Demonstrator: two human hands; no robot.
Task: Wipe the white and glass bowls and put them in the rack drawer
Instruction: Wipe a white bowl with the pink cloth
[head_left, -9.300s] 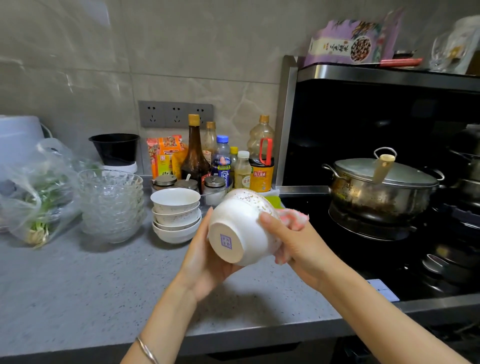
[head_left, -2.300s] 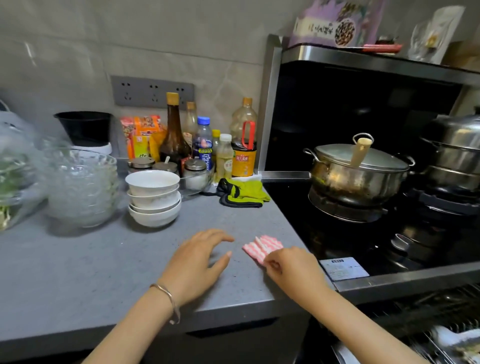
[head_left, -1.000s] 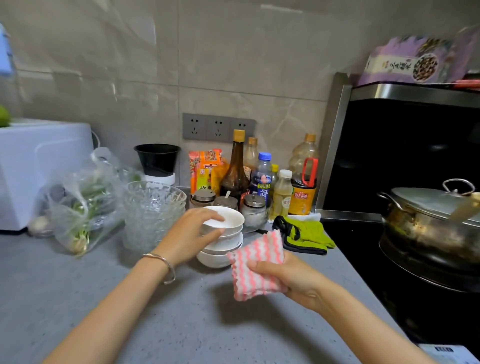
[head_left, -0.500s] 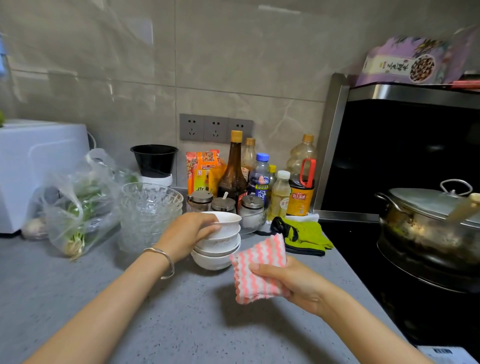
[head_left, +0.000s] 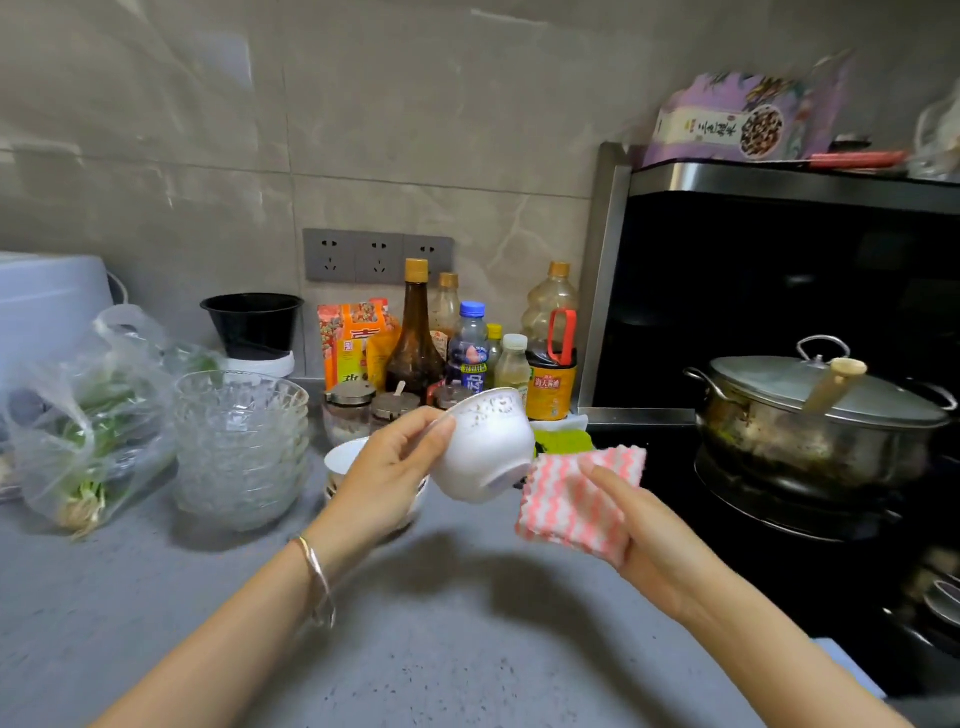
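Grey countertop (head_left: 441, 649) fills the foreground, with both forearms reaching over it. The left hand (head_left: 387, 467) grips a white bowl (head_left: 480, 447) at its rim and holds it tilted in the air, its foot turned toward the right hand (head_left: 644, 525). That hand holds a pink-and-white striped cloth (head_left: 571, 499) draped over its fingers, thumb pressed on top, the cloth's edge just beside the bowl's base. Behind the left hand sit more white bowls (head_left: 345, 457), stacked and partly hidden. Left of them stands the stack of glass bowls (head_left: 239, 447). Farther back, sauce bottles (head_left: 415, 332) line the wall, and a lidded steel pot (head_left: 810, 415) sits on the stove.
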